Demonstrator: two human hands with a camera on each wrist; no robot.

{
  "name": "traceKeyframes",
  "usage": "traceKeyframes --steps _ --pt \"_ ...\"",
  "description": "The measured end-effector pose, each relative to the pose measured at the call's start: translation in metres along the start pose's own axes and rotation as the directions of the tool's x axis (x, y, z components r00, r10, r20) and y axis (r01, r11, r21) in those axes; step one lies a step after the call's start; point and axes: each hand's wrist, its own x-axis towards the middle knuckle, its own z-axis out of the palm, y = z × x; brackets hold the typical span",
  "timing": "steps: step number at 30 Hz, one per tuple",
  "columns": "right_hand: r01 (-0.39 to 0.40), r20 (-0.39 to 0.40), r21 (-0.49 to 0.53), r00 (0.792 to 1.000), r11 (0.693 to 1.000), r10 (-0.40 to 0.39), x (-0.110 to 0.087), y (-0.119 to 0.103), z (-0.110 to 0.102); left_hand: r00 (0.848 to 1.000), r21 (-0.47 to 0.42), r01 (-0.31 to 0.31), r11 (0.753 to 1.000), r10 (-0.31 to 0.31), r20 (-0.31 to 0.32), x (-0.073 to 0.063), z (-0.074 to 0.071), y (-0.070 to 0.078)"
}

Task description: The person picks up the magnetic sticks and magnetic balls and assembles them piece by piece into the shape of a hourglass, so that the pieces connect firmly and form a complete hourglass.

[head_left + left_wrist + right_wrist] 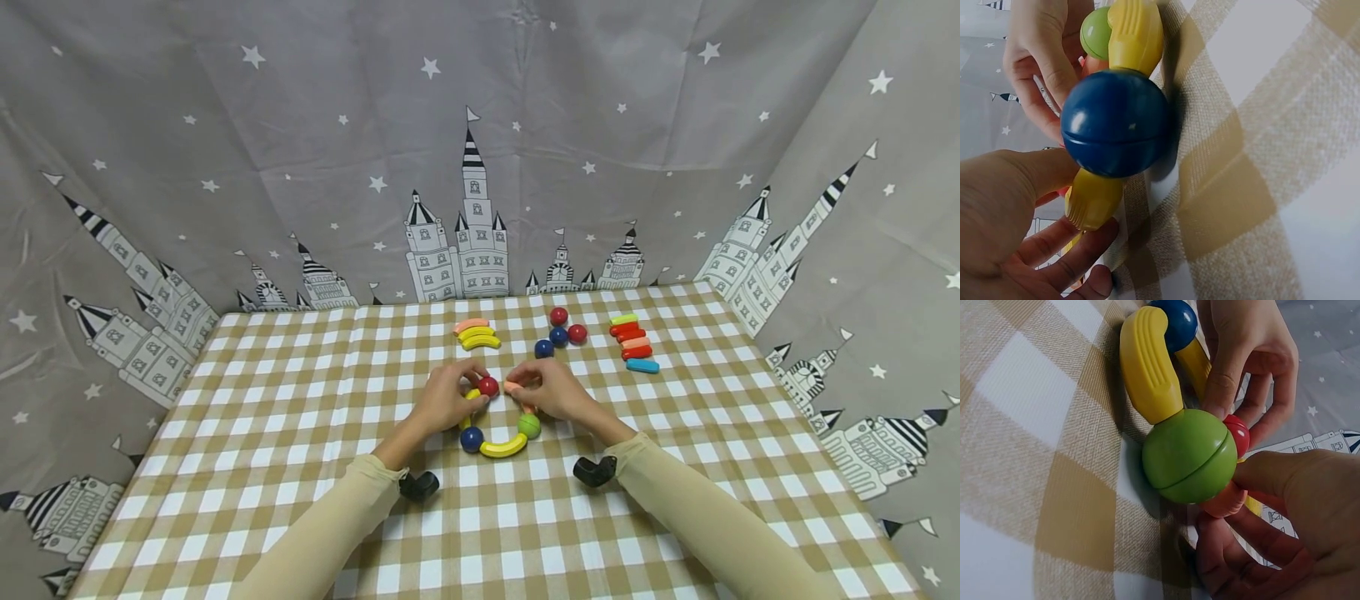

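Observation:
A chain of toy building pieces lies in an open ring between both hands in the head view. My left hand [441, 397] pinches a red ball [488, 386] between thumb and fingers; a yellow curved bar [1094, 200] runs from that end to a dark blue ball [472, 439]. Another yellow curved bar [504, 447] links the blue ball to a grooved green ball [528, 427]. With thumb and fingertips, my right hand [561, 390] grips a salmon-orange curved bar [513, 387] joined to the green ball. A small gap separates this bar's free end from the red ball.
Beyond the hands lie a salmon and yellow curved bar group [478, 335], several red and blue balls [558, 337], and a column of short straight bars [636, 342]. A checked cloth [315, 517] covers the table; a grey castle-print curtain [300, 125] hangs behind.

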Motion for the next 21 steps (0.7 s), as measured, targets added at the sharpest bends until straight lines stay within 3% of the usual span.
traceKeyframes --steps 7,21 --pt "0.103 0.014 -0.078 0.995 0.992 -0.103 0.0041 -0.0006 0.002 1.0 -0.013 -0.021 1.0 0.021 0.01 0.0007 -0.0005 -0.002" --pt "0.076 0.002 -0.074 0.997 0.994 -0.076 0.0042 -0.0013 0.0049 1.0 -0.008 -0.028 1.0 0.028 0.012 0.0008 -0.0001 -0.0031"
